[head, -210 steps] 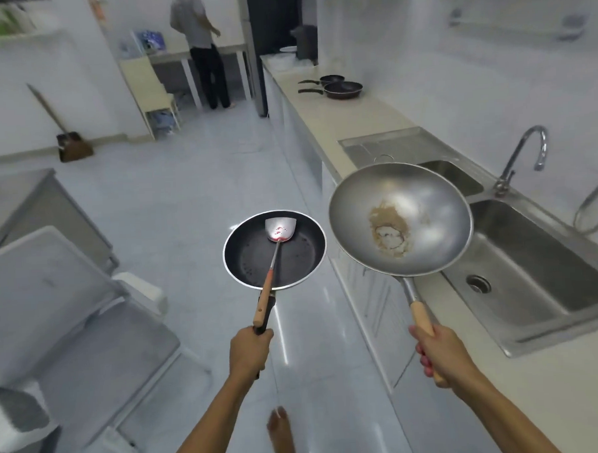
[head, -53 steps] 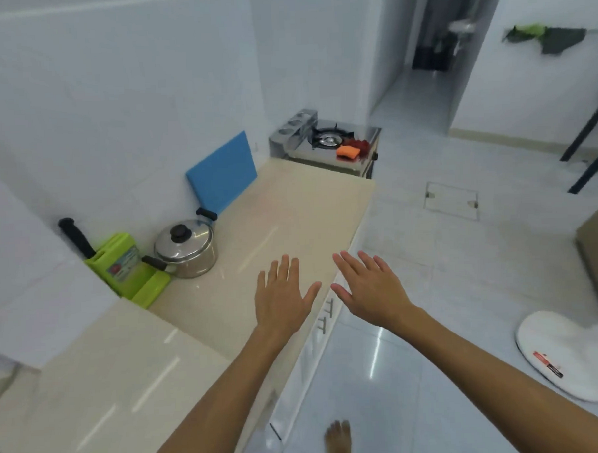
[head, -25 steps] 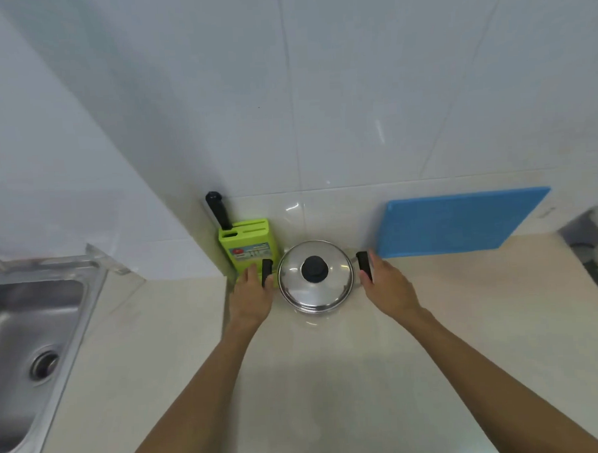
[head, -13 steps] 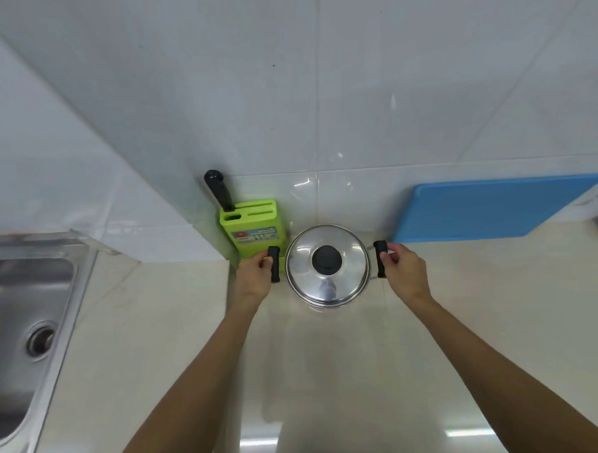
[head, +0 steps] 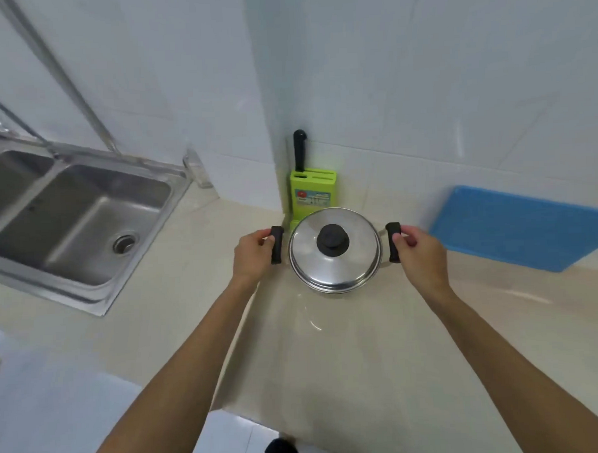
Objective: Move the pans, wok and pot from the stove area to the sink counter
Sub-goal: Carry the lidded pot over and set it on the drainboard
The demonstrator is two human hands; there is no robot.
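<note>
A steel pot (head: 336,259) with a shiny lid and a black knob is in the middle of the view, above the beige counter (head: 364,343). My left hand (head: 254,254) is closed around its black left handle. My right hand (head: 417,252) is closed around its black right handle. The pot looks raised a little off the counter, in front of the green knife block (head: 312,195). The steel sink (head: 74,219) lies to the left. No pans or wok are in view.
A black knife handle (head: 300,151) sticks up from the green knife block against the tiled wall corner. A blue cutting board (head: 527,226) leans on the wall at right. A faucet pipe (head: 61,79) rises behind the sink. The counter's front edge and floor (head: 59,408) are below.
Both hands closed on the pot's handles and the pot has come up and toward me from the wall. My view has swung left, bringing the sink further in.
</note>
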